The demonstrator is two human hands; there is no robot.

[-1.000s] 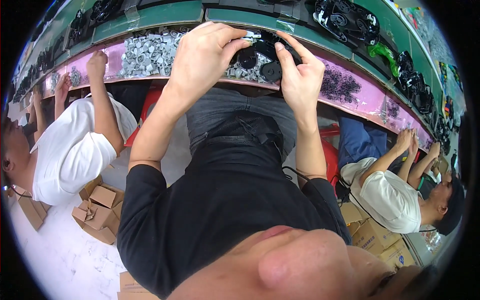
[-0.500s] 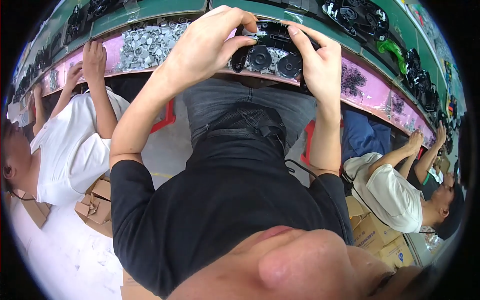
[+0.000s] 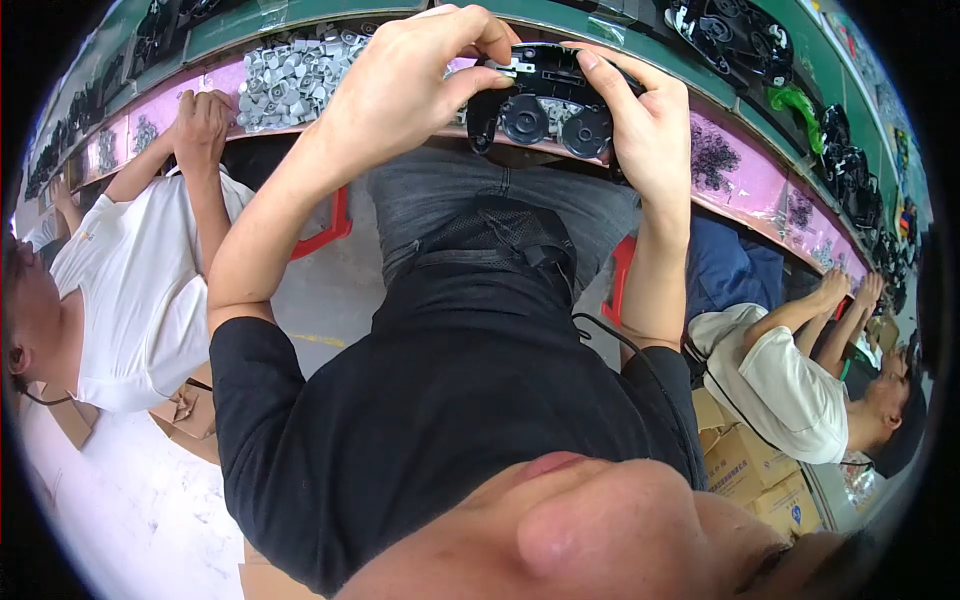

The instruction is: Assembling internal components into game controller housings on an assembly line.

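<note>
Just over the bench edge I hold a black plastic game controller shell (image 3: 548,85), its inner side with two round cups facing up. My right hand (image 3: 645,115) wraps the shell's right end, thumb on top and fingers beyond the far edge. At the upper left corner of the shell, the thumb and index finger of my left hand (image 3: 430,75) pinch a small pale grey part (image 3: 518,68) set against it. The fingertips partly cover that part, so its shape is not plain.
Left of the shell lies a heap of grey plastic caps (image 3: 295,85) on the pink bench strip. Small black parts (image 3: 712,160) are heaped to the right. More black shells (image 3: 735,40) stand on the green belt behind. Co-workers sit on both sides, one in a white shirt (image 3: 140,290).
My hands and the shell have shifted slightly to the right. The left fingertips still pinch at the same corner. The left co-worker's hands have come together.
</note>
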